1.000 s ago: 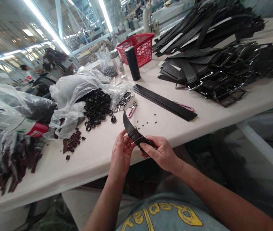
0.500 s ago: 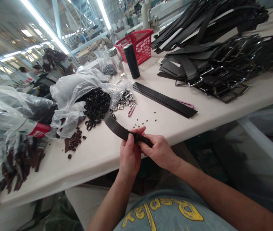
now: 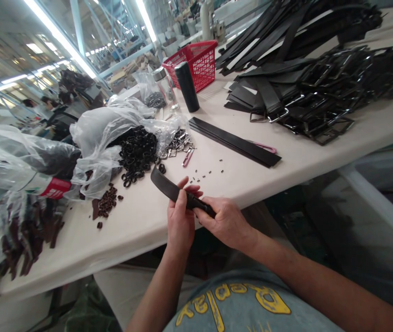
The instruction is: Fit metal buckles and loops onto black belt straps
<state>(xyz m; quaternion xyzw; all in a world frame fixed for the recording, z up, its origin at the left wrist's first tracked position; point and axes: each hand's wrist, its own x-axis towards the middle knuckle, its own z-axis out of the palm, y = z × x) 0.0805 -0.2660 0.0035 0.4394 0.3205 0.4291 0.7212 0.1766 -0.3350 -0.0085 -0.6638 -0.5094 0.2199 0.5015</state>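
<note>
A black strap (image 3: 166, 185) is held over the table's front edge, its free end curving up to the left. My left hand (image 3: 181, 216) grips it near the middle, thumb on top and fingers behind. Close beside it on the right, my right hand (image 3: 227, 220) is closed on the folded or looped end of the same strap; detail there is too small to make out. Small dark bits (image 3: 204, 176) lie on the table just beyond my hands. A pile of black loops (image 3: 137, 150) sits past the strap's free end.
Flat black strips (image 3: 234, 142) lie behind my hands beside a pink-handled tool. Buckled straps (image 3: 321, 97) are heaped at the right. Farther back stand a black bottle (image 3: 187, 87), a glass jar and a red basket (image 3: 203, 69). Plastic bags (image 3: 96, 129) and brown loops (image 3: 106, 203) are at the left.
Both hands and the strap have shifted slightly left. My left hand's fingers are spread a little more behind the strap.
</note>
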